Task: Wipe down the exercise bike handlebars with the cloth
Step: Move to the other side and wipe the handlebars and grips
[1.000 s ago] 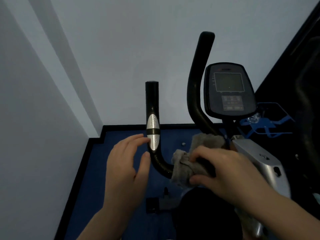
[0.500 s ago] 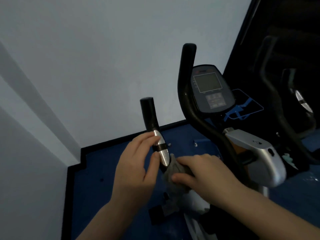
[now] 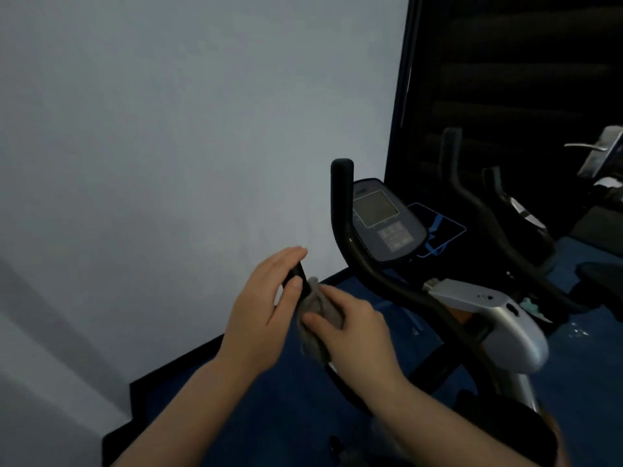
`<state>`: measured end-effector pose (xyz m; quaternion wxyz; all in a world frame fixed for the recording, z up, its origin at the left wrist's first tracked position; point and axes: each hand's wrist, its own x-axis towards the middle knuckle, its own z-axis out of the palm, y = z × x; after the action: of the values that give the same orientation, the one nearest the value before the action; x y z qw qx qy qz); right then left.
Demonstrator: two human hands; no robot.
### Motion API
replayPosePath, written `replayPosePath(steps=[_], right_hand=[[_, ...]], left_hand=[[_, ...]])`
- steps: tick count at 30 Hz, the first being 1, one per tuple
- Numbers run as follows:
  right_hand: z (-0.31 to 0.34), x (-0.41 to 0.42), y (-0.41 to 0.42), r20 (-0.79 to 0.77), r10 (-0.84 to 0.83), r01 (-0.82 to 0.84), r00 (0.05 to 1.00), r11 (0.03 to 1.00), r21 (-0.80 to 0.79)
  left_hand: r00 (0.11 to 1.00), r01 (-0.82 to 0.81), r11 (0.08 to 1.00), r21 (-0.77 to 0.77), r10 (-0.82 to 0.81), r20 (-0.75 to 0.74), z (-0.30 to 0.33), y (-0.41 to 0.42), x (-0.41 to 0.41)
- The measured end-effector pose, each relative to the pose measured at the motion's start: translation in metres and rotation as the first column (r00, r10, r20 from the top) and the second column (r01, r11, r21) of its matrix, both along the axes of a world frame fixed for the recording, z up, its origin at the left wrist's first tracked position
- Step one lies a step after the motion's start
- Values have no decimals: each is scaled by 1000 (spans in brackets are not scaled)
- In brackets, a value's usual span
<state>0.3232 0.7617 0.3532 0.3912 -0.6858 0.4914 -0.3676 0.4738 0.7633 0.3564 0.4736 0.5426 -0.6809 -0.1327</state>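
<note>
Cloth (image 3: 318, 318) sits bunched round the near handlebar (image 3: 296, 278), gripped there by the right hand (image 3: 350, 332) so the rubbing reaches all sides of the tube. The left hand (image 3: 266, 308) holds the same bar just above, fingers and thumb on either side, apparently to brace it. The far handlebar (image 3: 342, 210) beside the display (image 3: 384, 220) stands untouched.

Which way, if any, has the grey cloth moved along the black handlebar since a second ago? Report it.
Yes. The grey cloth has climbed the black left handlebar, from its lower bend to near its tip.
</note>
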Motion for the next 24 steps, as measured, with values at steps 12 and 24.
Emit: replayPosePath(steps=[12, 24], right_hand=[[3, 23, -27, 359, 194, -191, 913, 981, -43], [25, 28, -36, 83, 187, -143, 979, 915, -377]], left_hand=[[925, 198, 979, 54, -168, -339, -2, 0, 8], [936, 31, 998, -51, -47, -350, -12, 10, 2]])
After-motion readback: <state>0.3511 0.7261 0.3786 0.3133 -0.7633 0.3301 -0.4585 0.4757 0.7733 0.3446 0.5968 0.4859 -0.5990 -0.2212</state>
